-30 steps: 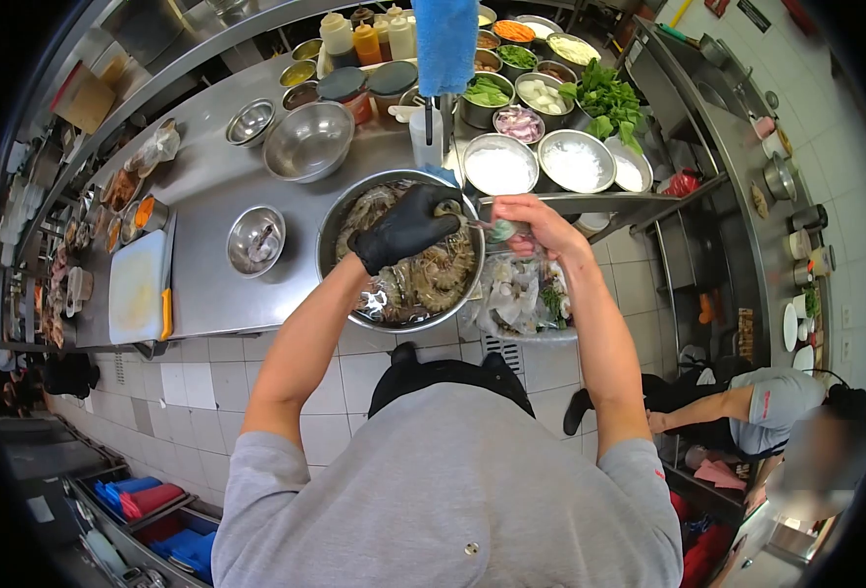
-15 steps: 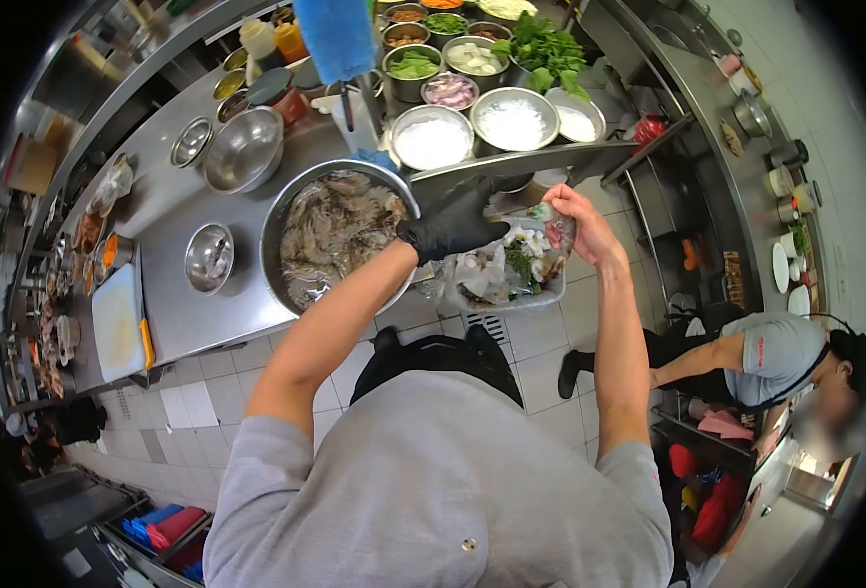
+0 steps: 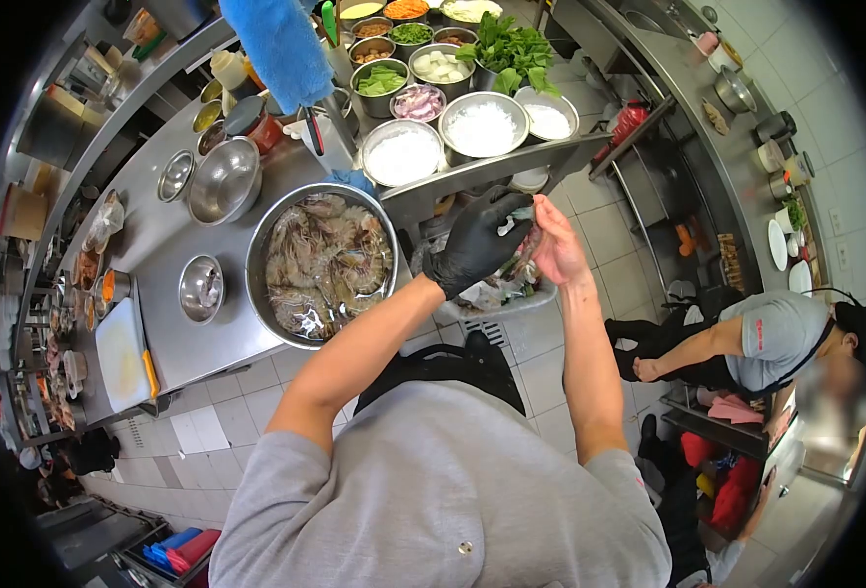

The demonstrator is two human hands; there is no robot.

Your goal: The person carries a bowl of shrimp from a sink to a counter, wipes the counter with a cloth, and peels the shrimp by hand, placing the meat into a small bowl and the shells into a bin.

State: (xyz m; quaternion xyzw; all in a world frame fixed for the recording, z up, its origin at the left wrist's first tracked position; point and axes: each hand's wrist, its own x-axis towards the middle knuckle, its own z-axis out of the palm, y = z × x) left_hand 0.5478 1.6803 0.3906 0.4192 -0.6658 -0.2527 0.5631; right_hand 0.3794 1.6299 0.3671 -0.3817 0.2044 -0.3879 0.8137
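Observation:
My left hand (image 3: 482,240), in a black glove, is closed with its fingertips at a greyish shrimp (image 3: 522,213). Bare and close beside it, my right hand (image 3: 560,245) pinches the same shrimp, with much of it hidden by the fingers. Both hands are above a waste bin (image 3: 516,308) lined with a clear bag and holding scraps. To the left, a large steel bowl (image 3: 253,279) of raw shrimp (image 3: 325,260) stands at the counter's edge. A small steel bowl (image 3: 194,312) farther left holds a few pale pieces.
A cutting board (image 3: 122,348) and a yellow-handled knife (image 3: 149,374) lie on the steel counter (image 3: 168,245). Ingredient tubs and bowls of white powder (image 3: 403,155) stand ahead, near a hanging blue cloth (image 3: 281,49). A co-worker (image 3: 766,338) bends at the right.
My left hand has moved right and up to meet my right hand at the shrimp. The camera view has shifted, so the counter and bowls appear farther left.

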